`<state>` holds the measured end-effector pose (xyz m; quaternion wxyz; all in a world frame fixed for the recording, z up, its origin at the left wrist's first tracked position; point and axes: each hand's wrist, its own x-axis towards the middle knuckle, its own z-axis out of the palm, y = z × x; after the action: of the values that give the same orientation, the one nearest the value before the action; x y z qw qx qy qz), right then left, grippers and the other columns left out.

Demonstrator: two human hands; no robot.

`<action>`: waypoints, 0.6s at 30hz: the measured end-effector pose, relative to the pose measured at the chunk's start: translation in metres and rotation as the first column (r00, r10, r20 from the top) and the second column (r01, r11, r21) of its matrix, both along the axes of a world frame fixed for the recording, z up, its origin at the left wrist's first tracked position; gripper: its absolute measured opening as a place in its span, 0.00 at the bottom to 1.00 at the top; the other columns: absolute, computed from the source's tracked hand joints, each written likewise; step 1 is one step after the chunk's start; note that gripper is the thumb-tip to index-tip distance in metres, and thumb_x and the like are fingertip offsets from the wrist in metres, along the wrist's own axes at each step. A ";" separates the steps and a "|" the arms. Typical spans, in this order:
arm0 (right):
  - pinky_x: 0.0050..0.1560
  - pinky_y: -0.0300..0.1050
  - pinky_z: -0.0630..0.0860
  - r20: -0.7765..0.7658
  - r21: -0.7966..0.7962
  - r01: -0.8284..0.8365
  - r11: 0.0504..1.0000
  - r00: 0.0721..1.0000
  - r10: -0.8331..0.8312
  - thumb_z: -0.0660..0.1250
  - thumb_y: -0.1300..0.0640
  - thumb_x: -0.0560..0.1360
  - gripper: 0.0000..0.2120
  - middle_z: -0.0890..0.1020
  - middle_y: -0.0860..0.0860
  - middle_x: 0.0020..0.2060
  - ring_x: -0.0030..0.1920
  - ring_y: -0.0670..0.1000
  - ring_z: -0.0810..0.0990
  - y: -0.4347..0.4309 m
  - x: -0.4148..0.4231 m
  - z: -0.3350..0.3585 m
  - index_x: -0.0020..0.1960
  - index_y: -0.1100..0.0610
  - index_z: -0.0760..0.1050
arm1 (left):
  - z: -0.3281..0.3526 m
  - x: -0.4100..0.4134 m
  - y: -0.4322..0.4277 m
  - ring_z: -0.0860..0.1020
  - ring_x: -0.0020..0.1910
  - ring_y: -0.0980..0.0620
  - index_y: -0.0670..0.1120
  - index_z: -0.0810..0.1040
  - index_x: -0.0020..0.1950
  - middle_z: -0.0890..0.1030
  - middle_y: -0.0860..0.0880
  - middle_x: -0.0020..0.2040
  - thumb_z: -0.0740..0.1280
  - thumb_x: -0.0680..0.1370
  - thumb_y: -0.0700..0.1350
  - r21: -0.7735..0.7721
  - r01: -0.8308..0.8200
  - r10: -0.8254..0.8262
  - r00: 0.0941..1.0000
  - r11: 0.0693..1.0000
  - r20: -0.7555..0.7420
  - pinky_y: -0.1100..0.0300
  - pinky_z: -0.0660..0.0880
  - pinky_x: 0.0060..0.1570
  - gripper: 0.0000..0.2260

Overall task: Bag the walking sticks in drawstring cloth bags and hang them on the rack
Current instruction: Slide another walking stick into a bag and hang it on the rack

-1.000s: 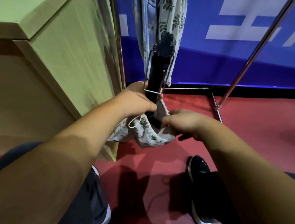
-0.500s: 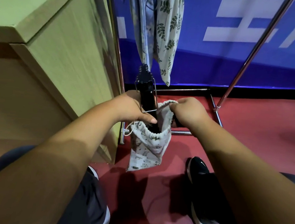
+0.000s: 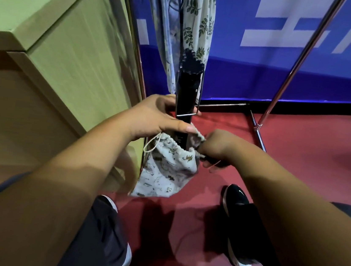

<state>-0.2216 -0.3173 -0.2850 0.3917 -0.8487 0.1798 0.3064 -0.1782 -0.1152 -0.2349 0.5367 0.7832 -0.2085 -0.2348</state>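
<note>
A black folded walking stick (image 3: 186, 90) stands upright with its lower end inside a white printed drawstring bag (image 3: 166, 171). My left hand (image 3: 156, 117) grips the stick just above the bag's mouth. My right hand (image 3: 214, 148) pinches the bag's rim and drawstring cord on the right side. A loop of cord hangs from the bag's left side. The stick's upper end, with a metal wire clip, rises above my hands. Two bagged sticks (image 3: 192, 24) hang from the chrome rack (image 3: 293, 63) behind.
A light green wooden cabinet (image 3: 69, 53) stands close on the left. The rack's base bars (image 3: 256, 129) lie on the red floor. A blue banner wall (image 3: 291, 47) is behind the rack. My black shoes (image 3: 237, 217) stand below the bag.
The stick has risen higher again above my hands, and the bag hangs longer beneath. My right hand has dropped from the rim's top to its right side, pulling the cord.
</note>
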 end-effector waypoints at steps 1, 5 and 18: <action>0.38 0.52 0.85 -0.010 -0.006 -0.011 1.000 1.000 0.011 0.65 0.64 0.82 0.06 0.85 0.60 0.38 0.36 0.57 0.84 0.000 0.000 0.000 0.50 0.63 0.79 | 0.001 -0.001 0.000 0.87 0.55 0.53 0.46 0.87 0.62 0.88 0.53 0.54 0.82 0.70 0.41 -0.018 -0.001 0.001 1.000 1.000 -0.001 0.60 0.82 0.55 0.20; 0.37 0.50 0.84 -0.041 -0.070 -0.073 0.995 0.997 0.070 0.63 0.62 0.83 0.08 0.86 0.60 0.37 0.32 0.56 0.83 -0.001 0.000 -0.004 0.54 0.65 0.79 | -0.002 0.000 -0.002 0.86 0.57 0.53 0.48 0.87 0.61 0.88 0.50 0.57 0.82 0.71 0.40 -0.084 -0.069 0.073 0.996 0.994 0.042 0.61 0.82 0.53 0.20; 0.33 0.48 0.84 0.196 0.051 0.303 0.952 0.931 -0.307 0.64 0.63 0.81 0.10 0.84 0.57 0.35 0.30 0.57 0.84 -0.013 0.010 0.005 0.42 0.59 0.79 | -0.018 0.000 -0.004 0.87 0.55 0.51 0.52 0.87 0.56 0.89 0.53 0.52 0.86 0.62 0.56 0.134 0.003 -0.015 0.995 0.991 0.094 0.52 0.83 0.58 0.25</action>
<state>-0.2114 -0.3302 -0.2802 0.4590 -0.8333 0.2655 0.1561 -0.1781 -0.1193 -0.2533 0.4715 0.8266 -0.2209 -0.2134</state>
